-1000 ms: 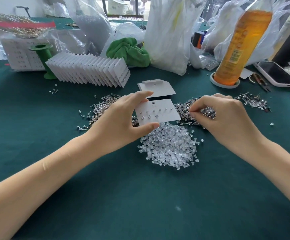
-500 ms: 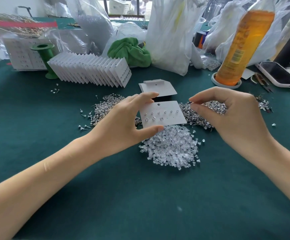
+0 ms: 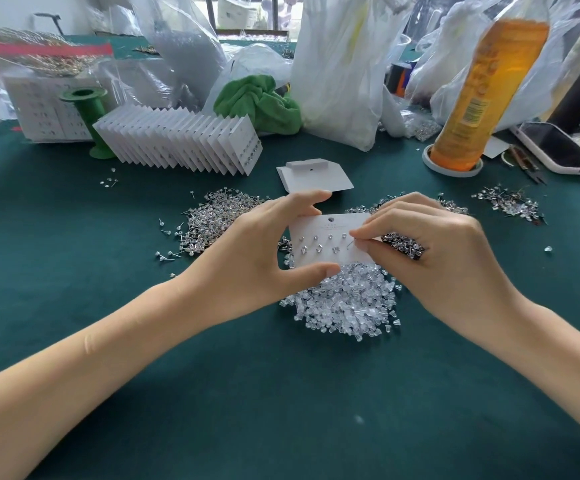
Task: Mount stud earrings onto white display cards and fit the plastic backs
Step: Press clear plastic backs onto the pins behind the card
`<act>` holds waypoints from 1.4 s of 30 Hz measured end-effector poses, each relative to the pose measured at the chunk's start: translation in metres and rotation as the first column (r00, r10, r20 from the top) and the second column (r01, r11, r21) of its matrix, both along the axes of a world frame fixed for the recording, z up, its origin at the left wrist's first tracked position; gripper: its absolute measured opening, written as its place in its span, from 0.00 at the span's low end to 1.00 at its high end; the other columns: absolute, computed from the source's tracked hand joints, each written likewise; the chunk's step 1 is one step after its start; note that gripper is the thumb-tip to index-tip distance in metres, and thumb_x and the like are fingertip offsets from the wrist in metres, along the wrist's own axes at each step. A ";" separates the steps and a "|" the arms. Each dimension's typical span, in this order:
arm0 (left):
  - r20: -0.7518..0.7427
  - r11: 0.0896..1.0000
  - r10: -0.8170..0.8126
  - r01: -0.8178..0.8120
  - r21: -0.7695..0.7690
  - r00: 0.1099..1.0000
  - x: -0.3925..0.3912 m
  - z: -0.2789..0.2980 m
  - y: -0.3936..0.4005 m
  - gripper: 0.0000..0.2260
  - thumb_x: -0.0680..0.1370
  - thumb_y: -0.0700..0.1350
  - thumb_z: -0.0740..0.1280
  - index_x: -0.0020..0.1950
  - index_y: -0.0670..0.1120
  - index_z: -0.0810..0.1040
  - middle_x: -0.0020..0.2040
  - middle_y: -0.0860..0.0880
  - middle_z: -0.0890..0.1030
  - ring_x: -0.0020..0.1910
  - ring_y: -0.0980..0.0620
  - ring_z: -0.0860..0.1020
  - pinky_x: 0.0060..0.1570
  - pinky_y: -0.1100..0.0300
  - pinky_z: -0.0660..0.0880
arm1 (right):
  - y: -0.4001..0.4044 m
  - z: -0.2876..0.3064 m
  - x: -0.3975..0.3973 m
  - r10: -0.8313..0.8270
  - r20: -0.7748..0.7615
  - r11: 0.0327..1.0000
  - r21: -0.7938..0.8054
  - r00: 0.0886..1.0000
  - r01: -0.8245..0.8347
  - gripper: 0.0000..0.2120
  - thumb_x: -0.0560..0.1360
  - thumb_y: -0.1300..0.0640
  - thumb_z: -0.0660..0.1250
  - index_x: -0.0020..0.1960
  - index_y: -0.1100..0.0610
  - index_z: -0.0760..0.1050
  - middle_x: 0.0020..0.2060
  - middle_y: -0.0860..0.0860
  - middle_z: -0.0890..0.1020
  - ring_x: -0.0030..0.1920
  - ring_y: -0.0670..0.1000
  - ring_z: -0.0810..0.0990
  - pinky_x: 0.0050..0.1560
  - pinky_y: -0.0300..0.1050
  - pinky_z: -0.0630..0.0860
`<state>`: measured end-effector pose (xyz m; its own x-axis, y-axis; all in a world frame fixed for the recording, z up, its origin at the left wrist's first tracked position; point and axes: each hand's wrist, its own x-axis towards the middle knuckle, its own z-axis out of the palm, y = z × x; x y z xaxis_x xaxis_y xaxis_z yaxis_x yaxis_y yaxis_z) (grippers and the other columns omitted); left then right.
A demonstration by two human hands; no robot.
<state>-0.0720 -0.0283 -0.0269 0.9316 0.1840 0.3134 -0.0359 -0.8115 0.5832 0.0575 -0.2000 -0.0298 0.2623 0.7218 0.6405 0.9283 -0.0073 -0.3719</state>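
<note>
My left hand [image 3: 257, 251] holds a white display card [image 3: 326, 233] by its top and bottom edges, above the green table. Several studs sit in two rows on the card. My right hand [image 3: 441, 254] pinches a stud earring [image 3: 352, 243] between thumb and forefinger, its tip at the card's right side. A heap of clear plastic backs [image 3: 347, 299] lies just below the card. Loose stud earrings [image 3: 215, 216] are piled to the left, and a second pile of studs [image 3: 402, 240] lies partly hidden under my right hand.
A blank card stack [image 3: 316, 176] lies behind the hands. A fanned row of finished cards [image 3: 181, 142] and a green spool [image 3: 89, 119] stand at back left. An orange bottle [image 3: 479, 88], phones [image 3: 555, 147] and plastic bags [image 3: 337, 64] crowd the back and right.
My right hand rose from the stud pile with a stud pinched and moved left to the card. My left hand kept hold of the card, which stayed roughly in place.
</note>
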 end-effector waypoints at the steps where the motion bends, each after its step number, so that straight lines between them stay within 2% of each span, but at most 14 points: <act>1: -0.005 1.000 0.002 -0.002 -0.005 1.000 0.000 0.000 0.000 0.32 0.69 0.57 0.73 0.70 0.55 0.66 0.58 0.56 0.77 0.55 0.62 0.74 0.59 0.69 0.67 | 0.000 0.000 0.000 0.006 0.005 1.000 -0.003 1.000 -0.006 0.04 0.70 0.67 0.75 0.44 0.63 0.83 0.38 0.53 0.83 0.44 0.57 0.80 0.46 0.57 0.77; 8: -0.025 0.998 0.001 -0.003 -0.058 1.000 0.000 0.001 -0.002 0.32 0.68 0.59 0.71 0.70 0.56 0.66 0.57 0.58 0.78 0.54 0.67 0.74 0.56 0.75 0.66 | -0.001 0.001 0.000 0.014 0.070 1.000 0.005 0.997 -0.014 0.04 0.70 0.67 0.74 0.45 0.63 0.83 0.40 0.53 0.84 0.44 0.56 0.81 0.46 0.57 0.78; 18: -0.032 0.989 -0.003 -0.002 -0.147 0.999 0.000 0.001 -0.001 0.33 0.67 0.60 0.71 0.70 0.55 0.67 0.56 0.60 0.78 0.54 0.67 0.75 0.56 0.74 0.68 | 0.000 0.001 -0.002 0.045 0.011 0.999 0.004 0.999 -0.045 0.06 0.71 0.64 0.73 0.47 0.63 0.83 0.41 0.52 0.84 0.45 0.56 0.81 0.47 0.54 0.78; 25: -0.033 0.985 0.018 -0.023 -0.169 0.999 0.000 0.002 0.000 0.34 0.65 0.63 0.69 0.69 0.57 0.66 0.57 0.60 0.78 0.54 0.69 0.74 0.56 0.76 0.67 | -0.001 0.000 -0.004 0.019 -0.027 1.000 -0.007 0.999 -0.019 0.09 0.73 0.68 0.71 0.52 0.60 0.82 0.46 0.50 0.82 0.49 0.54 0.80 0.52 0.56 0.76; 27: -0.025 0.987 0.030 -0.034 -0.159 0.999 0.000 0.002 0.001 0.34 0.65 0.63 0.70 0.70 0.58 0.66 0.58 0.60 0.78 0.55 0.69 0.74 0.56 0.77 0.67 | -0.001 0.002 -0.006 -0.028 -0.090 0.999 0.018 0.996 0.030 0.09 0.74 0.66 0.70 0.52 0.58 0.82 0.45 0.48 0.82 0.49 0.50 0.80 0.54 0.47 0.75; 29: -0.009 0.990 0.056 -0.056 -0.132 0.998 0.000 0.002 0.002 0.34 0.66 0.63 0.70 0.70 0.58 0.66 0.58 0.60 0.77 0.55 0.69 0.73 0.56 0.78 0.66 | -0.001 0.007 -0.008 -0.101 -0.218 0.992 0.051 0.971 0.115 0.06 0.75 0.62 0.71 0.49 0.53 0.80 0.41 0.43 0.81 0.44 0.41 0.78 0.49 0.33 0.73; 30: 0.003 0.991 0.069 -0.068 -0.117 0.998 0.000 0.002 0.002 0.34 0.66 0.63 0.70 0.70 0.58 0.66 0.58 0.60 0.77 0.56 0.68 0.73 0.56 0.78 0.65 | -0.002 0.009 -0.009 -0.124 -0.298 0.986 0.068 0.946 0.150 0.05 0.74 0.60 0.71 0.46 0.51 0.79 0.37 0.43 0.80 0.40 0.40 0.77 0.43 0.31 0.72; 32: 0.031 0.992 0.091 -0.088 -0.092 0.995 0.000 0.002 0.003 0.33 0.67 0.62 0.71 0.70 0.57 0.66 0.59 0.59 0.77 0.56 0.66 0.73 0.58 0.76 0.65 | -0.003 0.013 -0.011 -0.111 -0.508 0.976 0.106 0.854 0.190 0.09 0.74 0.56 0.72 0.40 0.50 0.73 0.30 0.49 0.78 0.30 0.44 0.74 0.31 0.34 0.71; 35: 0.085 0.992 0.112 -0.106 -0.073 0.990 0.000 0.002 0.004 0.33 0.68 0.60 0.72 0.70 0.56 0.66 0.60 0.57 0.76 0.58 0.63 0.72 0.61 0.69 0.66 | -0.001 0.017 -0.017 -0.040 -0.785 0.975 0.103 0.618 0.195 0.15 0.68 0.49 0.73 0.39 0.52 0.68 0.22 0.52 0.74 0.22 0.50 0.69 0.21 0.38 0.65; 38: 0.129 0.993 0.109 -0.103 -0.051 0.986 0.000 0.004 0.002 0.33 0.68 0.59 0.71 0.71 0.56 0.65 0.60 0.57 0.76 0.58 0.63 0.73 0.61 0.68 0.67 | 0.003 0.016 -0.020 -0.038 -0.910 0.991 0.017 0.412 0.130 0.22 0.63 0.46 0.73 0.49 0.56 0.70 0.26 0.51 0.78 0.21 0.50 0.71 0.18 0.39 0.64; 40: 0.149 0.995 0.094 -0.090 -0.038 0.984 -0.001 0.005 0.000 0.33 0.68 0.58 0.71 0.71 0.56 0.65 0.59 0.56 0.76 0.58 0.62 0.73 0.60 0.68 0.68 | 0.005 0.016 -0.022 -0.059 -0.943 0.998 -0.044 0.326 0.054 0.28 0.61 0.45 0.73 0.56 0.58 0.71 0.32 0.54 0.83 0.22 0.50 0.73 0.17 0.39 0.65; 42: 0.153 0.997 0.077 -0.075 -0.018 0.985 -0.002 0.004 -0.002 0.33 0.69 0.58 0.72 0.71 0.54 0.65 0.59 0.56 0.76 0.58 0.61 0.74 0.60 0.68 0.68 | 0.006 0.017 -0.025 -0.069 -0.959 0.997 -0.078 0.276 -0.020 0.28 0.61 0.44 0.72 0.56 0.57 0.73 0.38 0.57 0.85 0.22 0.50 0.75 0.16 0.37 0.65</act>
<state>-0.0737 -0.0303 -0.0226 0.8559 0.2570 0.4488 -0.0640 -0.8084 0.5851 0.0330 -0.1937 -0.0125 0.6733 0.7275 -0.1320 -0.1007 -0.0867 -0.9911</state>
